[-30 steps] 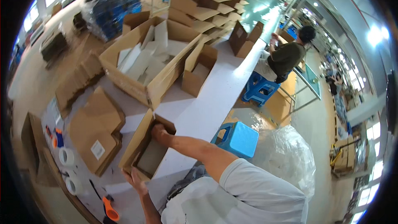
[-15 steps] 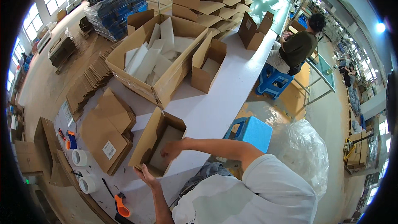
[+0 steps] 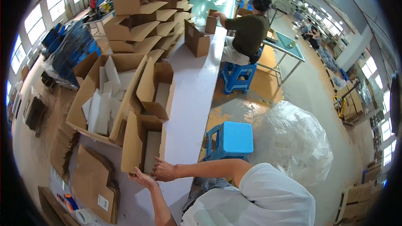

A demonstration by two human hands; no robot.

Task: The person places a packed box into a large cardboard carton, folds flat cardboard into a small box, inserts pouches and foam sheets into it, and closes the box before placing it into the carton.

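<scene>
An open cardboard box (image 3: 130, 152) stands on the white table, with a flat white foam sheet (image 3: 153, 147) lying in its bottom. At its near end my left hand (image 3: 143, 179) is palm up, the fingers stretched out against the cardboard. My right hand (image 3: 164, 170) is at the near right corner of the same box, its fingers apart and holding nothing. Just beyond, a second open box (image 3: 146, 79) stands close against the first, also with a white sheet inside. To the left, a big carton (image 3: 75, 119) holds several white foam sheets (image 3: 100, 111).
Flat cardboard blanks (image 3: 86, 180) lie at the left, near a tape roll (image 3: 85, 216). Open boxes (image 3: 138, 25) are stacked at the far end. A person (image 3: 247, 29) sits there, a hand on another box (image 3: 210, 23). A blue stool (image 3: 237, 137) and a clear plastic bag (image 3: 293, 142) stand right.
The box has moved forward against the second box. My right hand has come out of it to its near edge. The view has shifted, and the far person now reaches to a box.
</scene>
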